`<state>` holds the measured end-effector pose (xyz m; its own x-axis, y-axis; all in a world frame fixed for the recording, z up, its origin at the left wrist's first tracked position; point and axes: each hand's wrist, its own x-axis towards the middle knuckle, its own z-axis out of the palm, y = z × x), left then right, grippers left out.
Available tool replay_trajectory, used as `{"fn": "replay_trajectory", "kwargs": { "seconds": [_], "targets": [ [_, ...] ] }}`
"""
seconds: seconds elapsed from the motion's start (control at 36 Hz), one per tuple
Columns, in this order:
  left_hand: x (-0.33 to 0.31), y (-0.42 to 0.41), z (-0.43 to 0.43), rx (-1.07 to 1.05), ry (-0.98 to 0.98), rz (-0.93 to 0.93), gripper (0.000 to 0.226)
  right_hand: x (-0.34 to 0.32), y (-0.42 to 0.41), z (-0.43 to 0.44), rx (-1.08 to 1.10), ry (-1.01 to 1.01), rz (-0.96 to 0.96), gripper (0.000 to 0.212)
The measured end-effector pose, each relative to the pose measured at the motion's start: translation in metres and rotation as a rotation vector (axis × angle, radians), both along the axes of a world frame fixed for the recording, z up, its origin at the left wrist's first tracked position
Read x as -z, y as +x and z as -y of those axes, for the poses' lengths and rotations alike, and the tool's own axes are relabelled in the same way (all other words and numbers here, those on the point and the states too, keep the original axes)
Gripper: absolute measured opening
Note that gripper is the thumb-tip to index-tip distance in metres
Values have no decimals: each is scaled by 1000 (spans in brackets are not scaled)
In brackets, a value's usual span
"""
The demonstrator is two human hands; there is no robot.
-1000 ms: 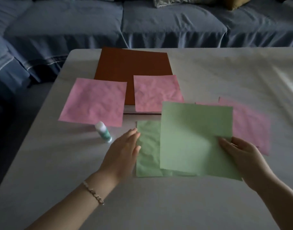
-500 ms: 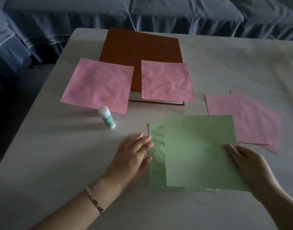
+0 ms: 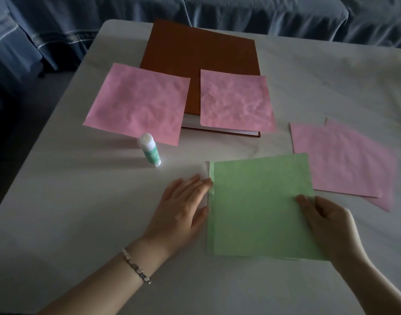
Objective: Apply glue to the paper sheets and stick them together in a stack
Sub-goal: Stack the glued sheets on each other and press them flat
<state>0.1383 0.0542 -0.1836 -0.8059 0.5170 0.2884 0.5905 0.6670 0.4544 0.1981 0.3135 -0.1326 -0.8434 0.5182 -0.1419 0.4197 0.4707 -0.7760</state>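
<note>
- The white table (image 3: pixel 81 201) holds everything.
- The top green sheet (image 3: pixel 258 208), smooth and nearly square, lies near the front, slightly skewed over the lower green sheet (image 3: pixel 210 214).
- The right hand (image 3: pixel 326 226) pinches its right edge.
- The left hand (image 3: pixel 183 208) lies flat, fingertips touching the sheets' left edge.
- The glue stick (image 3: pixel 150 150) stands upright, farther left.

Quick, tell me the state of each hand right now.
Left hand: open, flat on the table, fingertips at the edge of the lower green sheet.
Right hand: pinching the top green sheet at its right edge.
</note>
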Motion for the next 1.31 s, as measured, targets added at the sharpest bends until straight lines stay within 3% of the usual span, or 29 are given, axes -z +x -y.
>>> {"fn": "replay_trajectory", "kwargs": {
  "seconds": [0.83,1.22,1.31],
  "targets": [
    [-2,-1,0,14,-17,22,42,11,-1,3,-55,92,21,44],
    [-2,-1,-1,5,-40,19,42,9,0,9,-61,36,-7,54],
    [-2,-1,-2,3,-43,26,42,6,1,11,-76,37,-24,45]
  ]
}}
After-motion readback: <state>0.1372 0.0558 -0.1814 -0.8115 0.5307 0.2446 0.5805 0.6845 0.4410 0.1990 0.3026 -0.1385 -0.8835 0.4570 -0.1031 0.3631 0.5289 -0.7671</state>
